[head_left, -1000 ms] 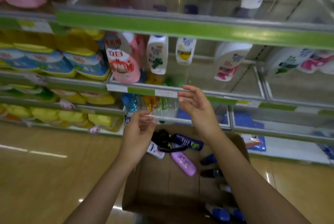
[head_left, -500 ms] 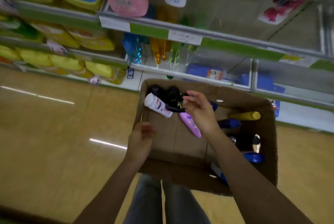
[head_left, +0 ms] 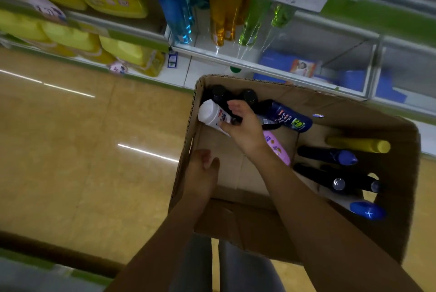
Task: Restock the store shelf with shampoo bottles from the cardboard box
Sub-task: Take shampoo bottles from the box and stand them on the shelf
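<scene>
Right hand: I see my right hand [head_left: 245,126] deep in the cardboard box [head_left: 401,197], fingers curled round the white bottle [head_left: 211,114] at the far left corner.
Left hand: my left hand [head_left: 200,173] rests at the box's left wall, fingers loose and holding nothing.
White bottle: lying tilted against the left wall, touching the black bottles [head_left: 221,96] behind it.
Other bottles: a dark blue bottle [head_left: 290,118] and a pink bottle [head_left: 278,149] lie just beside my right wrist; a yellow bottle [head_left: 361,145] lies along the right side.
Shelf: the store shelf [head_left: 236,60] stands just beyond the box, with blue, amber and green bottles on it.
</scene>
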The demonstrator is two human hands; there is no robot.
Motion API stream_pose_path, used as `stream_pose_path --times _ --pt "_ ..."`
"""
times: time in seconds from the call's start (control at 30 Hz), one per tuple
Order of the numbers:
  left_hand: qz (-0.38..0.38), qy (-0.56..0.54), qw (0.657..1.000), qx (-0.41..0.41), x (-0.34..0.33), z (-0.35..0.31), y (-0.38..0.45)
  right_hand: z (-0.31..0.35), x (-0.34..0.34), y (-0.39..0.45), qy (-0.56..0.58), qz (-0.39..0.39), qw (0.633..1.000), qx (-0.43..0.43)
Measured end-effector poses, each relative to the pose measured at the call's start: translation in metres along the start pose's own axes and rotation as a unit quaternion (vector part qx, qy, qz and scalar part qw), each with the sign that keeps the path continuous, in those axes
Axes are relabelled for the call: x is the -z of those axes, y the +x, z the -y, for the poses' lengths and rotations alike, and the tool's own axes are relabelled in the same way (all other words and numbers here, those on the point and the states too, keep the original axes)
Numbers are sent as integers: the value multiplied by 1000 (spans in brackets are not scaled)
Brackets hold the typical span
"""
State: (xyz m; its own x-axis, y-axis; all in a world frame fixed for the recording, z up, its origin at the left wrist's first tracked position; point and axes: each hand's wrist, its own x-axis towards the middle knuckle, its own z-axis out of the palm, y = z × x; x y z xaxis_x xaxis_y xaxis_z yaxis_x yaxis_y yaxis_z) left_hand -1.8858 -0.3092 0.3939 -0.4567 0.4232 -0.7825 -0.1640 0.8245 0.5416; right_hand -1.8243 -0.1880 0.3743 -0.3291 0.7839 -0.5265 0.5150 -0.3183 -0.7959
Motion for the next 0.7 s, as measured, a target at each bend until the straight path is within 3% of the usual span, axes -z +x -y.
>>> stream_pose_path --times 0.4,0.57,0.7 --pt "31 25 998 39 5 27 9 -22 -47 17 -175 -80 980 48" --pt "41 34 997 51 9 31 12 -25 -47 15 -196 -82 975 73" --pt "42 37 997 53 10 31 9 -24 -37 4 -145 -87 983 69"
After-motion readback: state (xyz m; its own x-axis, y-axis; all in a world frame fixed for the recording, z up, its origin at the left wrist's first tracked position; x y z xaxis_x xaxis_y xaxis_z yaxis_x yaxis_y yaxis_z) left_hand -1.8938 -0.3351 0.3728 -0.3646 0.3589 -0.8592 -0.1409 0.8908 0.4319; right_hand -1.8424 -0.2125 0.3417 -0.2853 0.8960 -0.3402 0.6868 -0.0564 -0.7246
